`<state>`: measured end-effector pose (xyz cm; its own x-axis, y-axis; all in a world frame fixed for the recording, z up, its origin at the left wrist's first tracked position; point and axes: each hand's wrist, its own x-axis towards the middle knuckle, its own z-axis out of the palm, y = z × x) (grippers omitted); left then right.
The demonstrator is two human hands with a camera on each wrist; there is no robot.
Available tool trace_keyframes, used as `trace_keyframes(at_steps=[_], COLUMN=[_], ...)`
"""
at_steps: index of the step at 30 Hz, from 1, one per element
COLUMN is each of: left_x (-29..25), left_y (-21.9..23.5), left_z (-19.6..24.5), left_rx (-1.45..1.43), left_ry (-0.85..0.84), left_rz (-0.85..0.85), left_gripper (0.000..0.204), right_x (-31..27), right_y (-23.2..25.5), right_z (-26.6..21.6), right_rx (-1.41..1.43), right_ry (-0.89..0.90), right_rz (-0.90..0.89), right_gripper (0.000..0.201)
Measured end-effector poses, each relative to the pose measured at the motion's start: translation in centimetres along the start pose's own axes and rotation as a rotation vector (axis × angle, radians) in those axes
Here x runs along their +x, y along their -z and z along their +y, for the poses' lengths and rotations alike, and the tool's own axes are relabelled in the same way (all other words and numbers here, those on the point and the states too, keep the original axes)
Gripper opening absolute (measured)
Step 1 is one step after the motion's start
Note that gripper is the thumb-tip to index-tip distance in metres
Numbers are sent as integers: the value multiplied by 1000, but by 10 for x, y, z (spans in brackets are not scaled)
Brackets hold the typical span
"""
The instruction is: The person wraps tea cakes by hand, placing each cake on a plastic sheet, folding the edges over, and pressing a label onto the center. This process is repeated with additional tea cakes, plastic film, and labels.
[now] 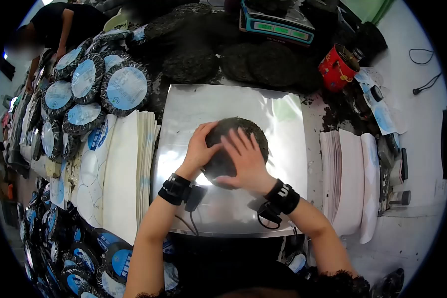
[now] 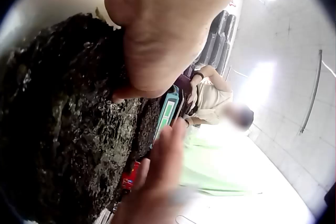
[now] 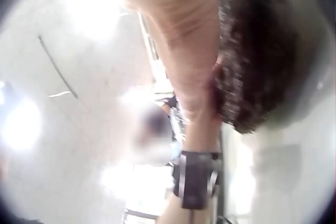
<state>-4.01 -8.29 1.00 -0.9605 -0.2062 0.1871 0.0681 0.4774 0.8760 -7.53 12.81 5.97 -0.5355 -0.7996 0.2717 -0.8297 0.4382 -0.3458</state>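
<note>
Disc of rough, dark material (image 1: 218,165), partly hidden, lies inside the edges of the silver metal sheet (image 1: 193,104). I see left hand (image 1: 199,150) gripping its rim, right hand (image 1: 247,165) splayed on top. Red bucket (image 1: 330,73), beyond far-right corner: contents indistinct.

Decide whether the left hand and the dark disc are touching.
Touching: the left wrist view shows the left hand pressed against the dark disc, without a gap.

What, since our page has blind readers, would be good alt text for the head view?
A person's left hand touches a round dark cake on a shiny board while the right hand is spread over its top. Paper stacks flank the board; wrapped discs lie at left, and a scale and red container stand beyond.
</note>
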Motion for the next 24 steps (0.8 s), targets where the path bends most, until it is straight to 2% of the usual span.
trace_keyframes(at_steps=[1,2,4,5,6,7,9,11,13,15,17,18,19,20,21,22,23,24], left_x=[-3,-5,-33,-56,-82,-105,-146,-172,-166,-176,-181,-166,-160,-149,-140,-129,-120,-107], left_y=[8,16,58,84,108,127,135,129,132,123,110,104,81,47,13,-17,-46,-50], left_z=[4,9,5,20,16,32,35,15,7,1,-11,41,51,46,37,26,15,20], left_rx=[-24,-48,95,237,303,273,427,323,333,346,486,525,335,339,153,118,116,90], left_ry=[5,8,-112,-73,-62,-36,-280,-207,-233,-194,-153,-65,-45,82,202,278,269,265], left_rz=[5,9,38,4,-182,-392,-662,-696,-714,-750,-786,-610,-269,-72,153,238,350,407], left_gripper=[63,58,33,14,16,19,26,25,22,20,27,38,51,68,89,104,103,102], right_x=[-1,-7,-6,-9,-8,-6,-6,-7,-7,-8,-10,-7,-8,-13,-13,-10,-11,-10], right_y=[-16,-26,-22,-21,-22,-24,-21,-19,-21,-23,-31,-38,-44,-51,-56,-43,-22,-5], right_z=[-2,-5,2,5,5,3,2,-2,-2,-2,-8,-14,-19,-19,-17,-15,-10,8], right_rx=[-52,-42,-62,-62,-55,-44,-53,-56,-87,-86,-146,-140,-137,-120,-105,-32,36,46], right_ry=[6,-2,12,20,20,16,0,-9,8,-49,-214,-290,-371,-393,-427,-456,-490,-459], right_rz=[-93,-89,-93,-102,-94,-85,-92,-99,-78,-63,28,73,112,121,133,107,72,124], right_gripper=[108,108,108,108,108,107,105,105,108,106,100,98,96,95,94,93,92,90])
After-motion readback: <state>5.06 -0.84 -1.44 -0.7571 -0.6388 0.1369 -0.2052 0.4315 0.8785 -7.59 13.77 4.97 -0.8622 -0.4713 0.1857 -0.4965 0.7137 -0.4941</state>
